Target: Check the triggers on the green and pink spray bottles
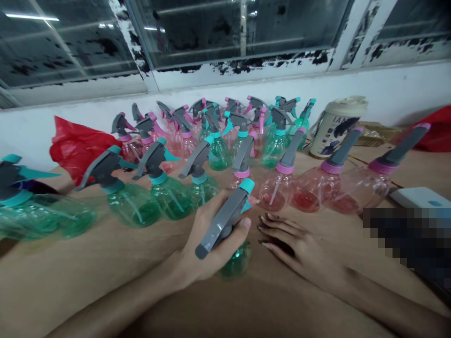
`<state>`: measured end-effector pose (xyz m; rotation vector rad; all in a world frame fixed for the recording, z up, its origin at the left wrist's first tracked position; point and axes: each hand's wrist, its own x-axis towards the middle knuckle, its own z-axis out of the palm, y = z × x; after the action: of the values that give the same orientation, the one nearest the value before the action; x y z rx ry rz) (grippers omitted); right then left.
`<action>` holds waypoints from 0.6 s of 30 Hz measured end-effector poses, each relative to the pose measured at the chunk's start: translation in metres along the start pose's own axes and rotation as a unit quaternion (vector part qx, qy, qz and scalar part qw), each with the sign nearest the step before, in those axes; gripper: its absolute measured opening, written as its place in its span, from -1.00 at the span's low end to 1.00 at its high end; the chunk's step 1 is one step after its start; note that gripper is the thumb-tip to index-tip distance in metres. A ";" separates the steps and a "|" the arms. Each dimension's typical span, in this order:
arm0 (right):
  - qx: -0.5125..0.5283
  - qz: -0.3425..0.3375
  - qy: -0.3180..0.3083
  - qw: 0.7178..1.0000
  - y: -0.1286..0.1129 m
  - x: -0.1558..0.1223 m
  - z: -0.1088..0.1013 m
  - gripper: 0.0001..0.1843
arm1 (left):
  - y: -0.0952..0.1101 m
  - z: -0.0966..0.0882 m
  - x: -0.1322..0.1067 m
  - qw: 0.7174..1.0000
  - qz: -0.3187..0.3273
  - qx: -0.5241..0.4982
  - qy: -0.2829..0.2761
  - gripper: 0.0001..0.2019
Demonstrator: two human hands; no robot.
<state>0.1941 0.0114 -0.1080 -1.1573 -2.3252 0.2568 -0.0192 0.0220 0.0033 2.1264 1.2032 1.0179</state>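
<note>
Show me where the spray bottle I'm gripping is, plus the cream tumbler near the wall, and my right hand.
Held spray bottle [224,221]: head view, on its gray spray head.
Cream tumbler [334,129]: head view, on its printed side.
Right hand [305,246]: head view, on the back of the hand.

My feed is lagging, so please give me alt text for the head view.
The left hand wraps the top of a green spray bottle; the open right hand is beside it. Beyond, a row of green bottles at left and pink bottles at right stands on a tan table, with mixed bottles behind.
</note>
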 end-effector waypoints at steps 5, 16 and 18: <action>-0.003 0.003 -0.002 1.000 -0.003 0.001 -0.002 -0.66 | -0.002 0.004 0.000 0.999 0.039 -0.001 -0.013 -0.75; -0.039 -0.009 0.012 0.999 -0.008 0.001 -0.003 -0.65 | -0.010 0.011 -0.012 0.999 0.006 0.045 -0.027 -0.48; -0.055 -0.018 0.006 0.998 -0.009 0.001 -0.003 -0.66 | -0.007 0.009 -0.014 0.998 -0.004 0.046 -0.033 -0.47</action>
<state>0.1889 0.0069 -0.1020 -1.1634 -2.3728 0.1079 -0.0206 0.0132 -0.0123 2.2066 1.2473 0.8969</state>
